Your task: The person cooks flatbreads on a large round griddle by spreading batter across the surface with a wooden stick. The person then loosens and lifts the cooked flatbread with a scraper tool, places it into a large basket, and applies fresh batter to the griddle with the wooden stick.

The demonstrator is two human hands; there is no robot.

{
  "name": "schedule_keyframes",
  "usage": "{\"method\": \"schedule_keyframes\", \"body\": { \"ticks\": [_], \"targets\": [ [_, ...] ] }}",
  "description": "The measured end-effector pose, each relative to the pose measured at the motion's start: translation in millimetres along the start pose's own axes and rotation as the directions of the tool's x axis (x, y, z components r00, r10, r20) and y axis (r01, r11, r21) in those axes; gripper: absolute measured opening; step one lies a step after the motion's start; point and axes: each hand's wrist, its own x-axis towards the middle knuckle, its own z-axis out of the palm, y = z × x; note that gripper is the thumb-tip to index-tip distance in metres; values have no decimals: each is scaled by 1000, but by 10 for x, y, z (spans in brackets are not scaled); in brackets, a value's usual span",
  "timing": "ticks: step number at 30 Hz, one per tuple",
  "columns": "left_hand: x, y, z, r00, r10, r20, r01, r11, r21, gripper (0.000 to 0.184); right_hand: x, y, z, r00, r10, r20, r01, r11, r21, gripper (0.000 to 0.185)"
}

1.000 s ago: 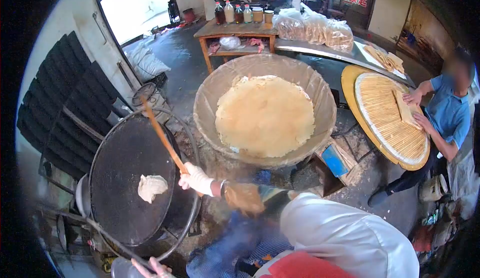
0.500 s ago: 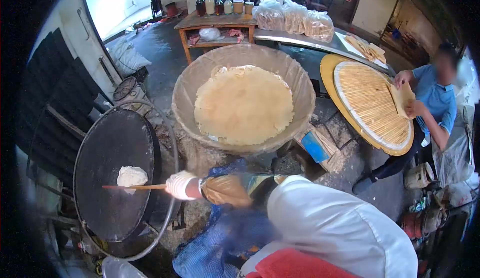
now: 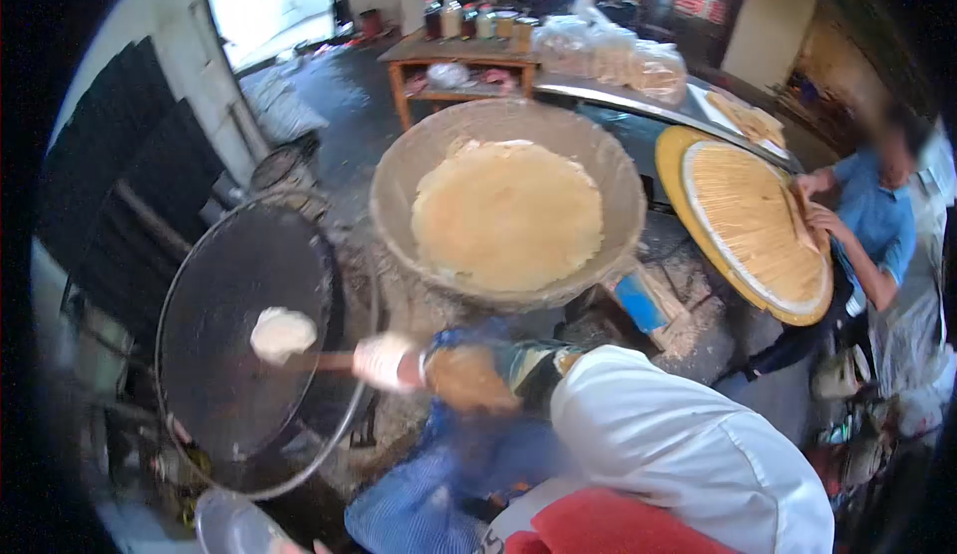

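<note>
My right hand [image 3: 387,363], in a white glove, is closed around a thin wooden stick [image 3: 334,361]. The stick reaches left over a round black griddle [image 3: 234,295]. At its far end is a lump of pale, wet dough [image 3: 283,336], seen against the griddle; whether it lies on the surface or hangs off the stick I cannot tell. At the bottom edge, part of my left hand [image 3: 291,546] shows at the rim of a clear plastic bowl [image 3: 224,519], fingers gripping it; most of that hand is cut off.
A metal hoop [image 3: 371,355] rings the griddle. Ahead stands a wide lined basket [image 3: 394,180] with stacked thin flatbreads [image 3: 508,215]. At right, a person in blue [image 3: 877,225] handles a sheet over a round slatted mat [image 3: 753,220]. A wooden table [image 3: 459,51] bears bottles.
The view has shifted, so most things sit further right. The dough lump looks rounder against the stick's end. The bowl and fingers show more at the bottom. The co-worker's sheet is folded closer.
</note>
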Motion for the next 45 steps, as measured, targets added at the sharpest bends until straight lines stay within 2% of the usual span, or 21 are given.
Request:
{"method": "schedule_keyframes", "body": {
  "ticks": [1,2,3,4,5,7,9,11,15,17,22,26,29,31,33,38,39,41,43,44,45],
  "targets": [
    [302,342,-188,919,-167,357,245,951,-186,66,84,140,-91,998,38,-52,-40,999,-25,18],
    [613,652,-390,929,-105,354,189,959,-212,61,170,125,-76,998,66,-8,-66,997,33,18],
    [743,865,-374,982,13,188,35,967,-253,59,220,71,-42,995,91,42,-95,992,88,18],
    [1206,1197,-751,841,-30,540,221,931,-292,58,140,-12,-64,1000,8,-20,-7,998,65,18],
    [1051,1262,-393,919,60,390,75,943,-323,60,40,-72,-84,994,-64,-84,68,997,42,19],
    [1082,1500,-174,926,132,355,-22,955,-297,60,-19,-27,-63,990,-140,-17,134,973,-187,22],
    [1050,1610,-14,940,117,322,-36,968,-248,63,303,194,-60,974,226,-5,-224,967,125,28],
    [1066,1666,2,933,88,350,-6,973,-231,69,290,146,-69,980,197,-11,-192,965,181,36],
    [1041,1801,-34,909,15,417,63,983,-172,71,295,36,-30,991,98,95,-102,994,41,37],
    [1044,1851,-27,923,-11,385,63,990,-124,72,442,208,-148,948,309,77,-317,936,150,37],
    [1088,1896,-48,882,-57,468,110,990,-87,70,430,-9,-220,989,113,94,-115,993,22,36],
    [1071,1852,-40,907,-51,419,103,990,-101,68,713,378,50,986,139,-90,-142,990,-23,37],
    [1098,1810,-89,890,-72,450,132,986,-104,69,535,75,-183,989,143,-27,-143,990,21,34],
    [1074,1765,-48,902,-77,425,119,990,-74,69,484,227,-68,1000,19,-8,-20,974,-225,35],
    [1070,1742,-20,892,-98,441,131,990,-45,68,625,394,-81,977,197,-78,-196,980,28,35],
    [1086,1582,-39,895,-135,425,164,986,-34,65,399,51,-167,993,19,117,-12,998,-61,42],
    [1087,1569,-59,897,-140,419,173,984,-42,63,412,71,-50,992,31,122,-23,998,-66,39],
    [1014,1479,88,919,-154,364,186,981,-54,57,536,284,-55,966,257,29,-257,966,8,35],
    [1366,1416,-365,770,-157,618,315,937,-153,58,635,427,-32,999,28,-34,-30,997,-66,36],
    [1436,1405,-429,764,-177,620,346,924,-163,56,540,325,-105,985,-56,-164,50,998,-39,37],
    [1410,1395,-372,757,-177,628,365,913,-182,55,442,241,-257,982,-131,-134,128,991,-29,34]
  ]
}}
